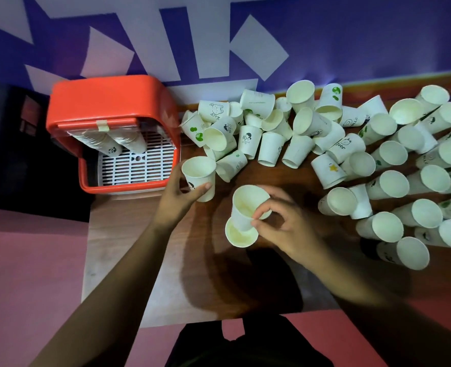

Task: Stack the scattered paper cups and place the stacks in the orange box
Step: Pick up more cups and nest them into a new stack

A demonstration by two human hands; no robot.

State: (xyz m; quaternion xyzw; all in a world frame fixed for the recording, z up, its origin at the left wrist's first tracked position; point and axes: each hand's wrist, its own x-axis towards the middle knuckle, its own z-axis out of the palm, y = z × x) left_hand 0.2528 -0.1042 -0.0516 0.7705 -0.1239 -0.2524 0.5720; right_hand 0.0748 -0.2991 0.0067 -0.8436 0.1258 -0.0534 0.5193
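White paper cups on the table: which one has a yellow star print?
The white paper cup at the pile's near edge, in front of the cup lettered "Dear"; every other visible print is black or green.

table: brown wood-grain top (102,234), its far edge against the wall | wall: purple backdrop (351,35) with large white angular shapes (200,43) – partly cropped at the top | floor: pinkish-red surface (28,274) left of the table | left edge: dark boxy object (4,154), blurred – kind unclear | bottom: person's dark clothing (232,348)
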